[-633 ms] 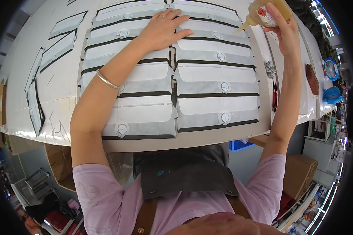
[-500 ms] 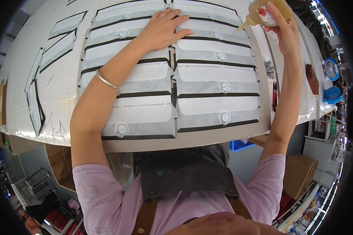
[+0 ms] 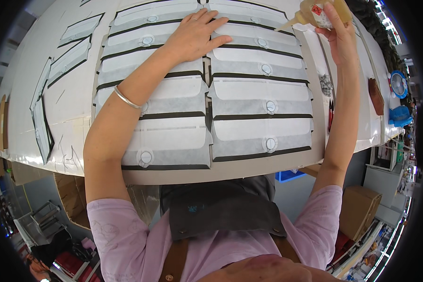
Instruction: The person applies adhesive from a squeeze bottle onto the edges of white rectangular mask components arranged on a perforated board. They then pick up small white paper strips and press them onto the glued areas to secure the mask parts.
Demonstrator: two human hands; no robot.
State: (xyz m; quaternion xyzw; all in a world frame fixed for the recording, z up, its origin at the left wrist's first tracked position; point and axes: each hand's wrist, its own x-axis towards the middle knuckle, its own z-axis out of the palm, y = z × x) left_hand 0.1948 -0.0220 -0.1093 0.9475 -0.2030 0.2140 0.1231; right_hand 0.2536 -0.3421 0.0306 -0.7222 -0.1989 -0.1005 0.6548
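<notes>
Tabletop [image 3: 75, 101], pale, broad: it carried everything on hand, its near edge in front of the wearer.

Backing board [image 3: 317, 122], one, beige: it lay flat beneath the panels, probably to guard the surface and to bear them as one set.

Panels [image 3: 263, 129], pale, dark-edged: two columns side by side, ranked from near to far, a narrow gap between columns. They overlapped in steps, apparently so that a dark strip of each showed and could be reached.

Loose pieces [image 3: 70, 61], several, similarly pale and dark-edged: at far left and left, well apart from the ranks, perhaps set aside to leave the columns undisturbed.

Left hand [image 3: 199, 35], one: palm down, fingers spread, nothing grasped; it rested across the central gap among the far panels, seemingly to steady them.

Right hand [image 3: 338, 35], one: fingers closed around the bottle, above the far right of the board.

Bottle [image 3: 308, 14], one, amber, translucent: tipped so that its nozzle [image 3: 289, 24] pointed left and down, close to a dark strip in the right column, presumably to bring the tip to that edge. Contact could not be told.

Brown block [image 3: 375, 95], one: right, clear of the ranks.

Red-and-black tool [image 3: 331, 113], one: just right of the board, within easy reach; kind uncertain.

Round discs [image 3: 270, 144], pale: one on each fully visible panel, facing up.
</notes>
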